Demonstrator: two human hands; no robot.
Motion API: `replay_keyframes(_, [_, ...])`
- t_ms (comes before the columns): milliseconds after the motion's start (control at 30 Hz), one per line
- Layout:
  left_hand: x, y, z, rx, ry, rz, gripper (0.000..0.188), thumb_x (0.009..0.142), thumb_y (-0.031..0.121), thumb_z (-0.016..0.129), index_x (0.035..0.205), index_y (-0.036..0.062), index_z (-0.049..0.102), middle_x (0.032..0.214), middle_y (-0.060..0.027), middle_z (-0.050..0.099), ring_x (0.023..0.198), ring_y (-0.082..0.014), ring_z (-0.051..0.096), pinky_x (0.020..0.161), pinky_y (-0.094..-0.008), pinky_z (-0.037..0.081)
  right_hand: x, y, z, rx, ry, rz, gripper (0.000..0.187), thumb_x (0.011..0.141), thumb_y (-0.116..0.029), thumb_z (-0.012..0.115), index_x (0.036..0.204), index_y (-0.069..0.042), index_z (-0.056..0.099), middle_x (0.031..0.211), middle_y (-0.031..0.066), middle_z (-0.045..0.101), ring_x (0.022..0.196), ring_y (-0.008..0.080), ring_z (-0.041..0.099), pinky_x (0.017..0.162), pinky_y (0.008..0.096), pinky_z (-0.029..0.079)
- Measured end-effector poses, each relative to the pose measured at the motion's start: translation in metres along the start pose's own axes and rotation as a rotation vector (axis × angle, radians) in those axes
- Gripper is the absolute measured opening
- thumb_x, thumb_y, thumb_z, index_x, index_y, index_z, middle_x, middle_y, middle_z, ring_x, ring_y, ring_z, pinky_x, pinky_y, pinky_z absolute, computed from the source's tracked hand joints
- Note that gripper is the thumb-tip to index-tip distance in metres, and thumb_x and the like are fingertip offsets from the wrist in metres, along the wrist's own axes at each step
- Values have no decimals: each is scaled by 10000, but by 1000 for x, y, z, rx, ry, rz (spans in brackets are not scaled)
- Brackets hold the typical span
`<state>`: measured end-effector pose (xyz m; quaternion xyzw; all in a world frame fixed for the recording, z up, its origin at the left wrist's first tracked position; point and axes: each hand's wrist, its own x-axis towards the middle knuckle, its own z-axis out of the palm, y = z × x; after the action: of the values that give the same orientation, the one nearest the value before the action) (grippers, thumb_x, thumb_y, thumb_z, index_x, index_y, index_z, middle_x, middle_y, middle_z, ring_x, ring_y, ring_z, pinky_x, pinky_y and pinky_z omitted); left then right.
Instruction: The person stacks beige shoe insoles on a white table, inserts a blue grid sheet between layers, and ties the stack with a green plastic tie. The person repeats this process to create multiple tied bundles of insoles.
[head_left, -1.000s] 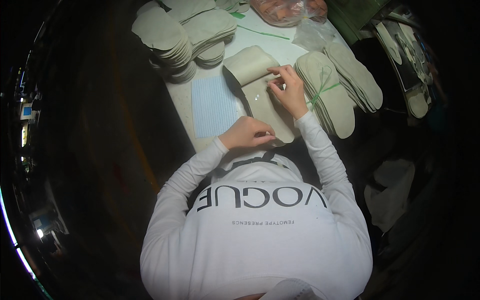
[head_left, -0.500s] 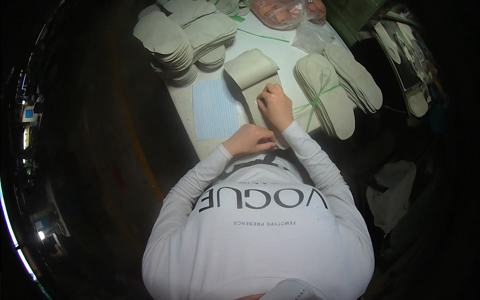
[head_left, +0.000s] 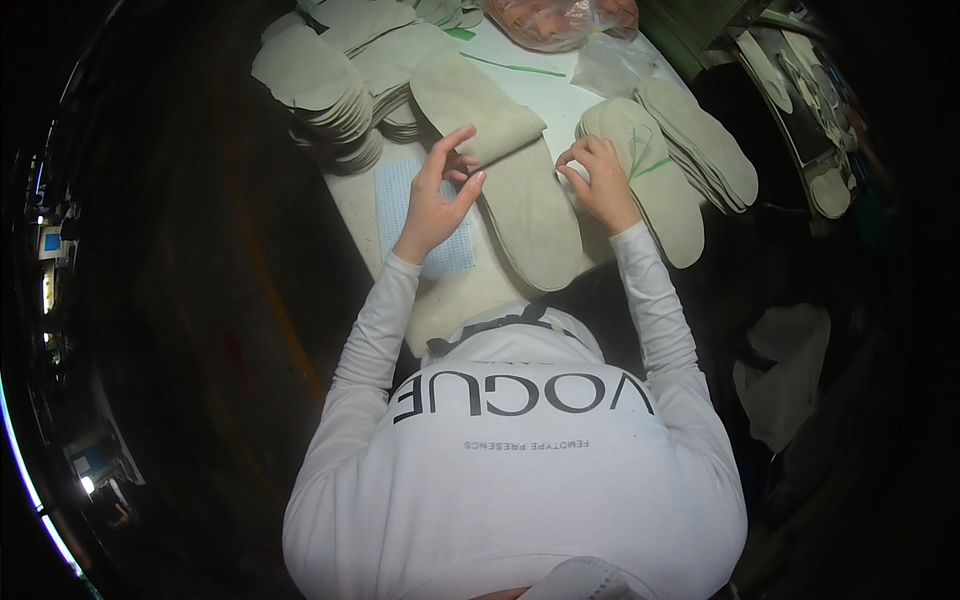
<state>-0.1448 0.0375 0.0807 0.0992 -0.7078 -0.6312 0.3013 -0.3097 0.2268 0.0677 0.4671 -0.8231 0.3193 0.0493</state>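
Observation:
A stack of beige insole-shaped pieces (head_left: 535,225) lies on the table in front of me, its upper piece (head_left: 465,100) curled back away from me. My left hand (head_left: 435,200) is open beside the stack's left edge, fingers apart, close to the fold. At the right edge my right hand (head_left: 600,185) has its thumb and fingertips drawn together in a pinch; what is between them is too small to make out. Partly under my left hand and wrist is a sheet with a blue-and-white grid (head_left: 395,205).
Several piles of beige insole pieces (head_left: 310,75) stand at the far left. On the right lie a bundle (head_left: 665,215) tied with green string and another pile (head_left: 705,150). A clear bag of orange-brown things (head_left: 565,20) sits at the back of the white table (head_left: 510,75).
My left hand has moved up and left from the stack's near end and opened. My right hand has shifted right to the stack's edge. The curled piece now extends farther back.

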Motion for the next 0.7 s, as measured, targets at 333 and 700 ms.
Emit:
replay_keyframes(333, [-69,-21,33,483,-734,272,171,765,233,740,857,116,656,758,-30,615,637,-202,633,570,-320,497,-6,1,21,8,91,26,74,750,-117,739,805,-90,698,887,37,588,893,248,558,775,363,480])
replay_keyframes(700, [-10,-5,12,45,272,36,226,858,72,673,1081,38,657,834,-68,677,686,-107,621,618,-246,482,1,-22,7,609,5,208,381,744,76,655,1092,-79,652,1048,103,559,901,229,653,747,321,548])
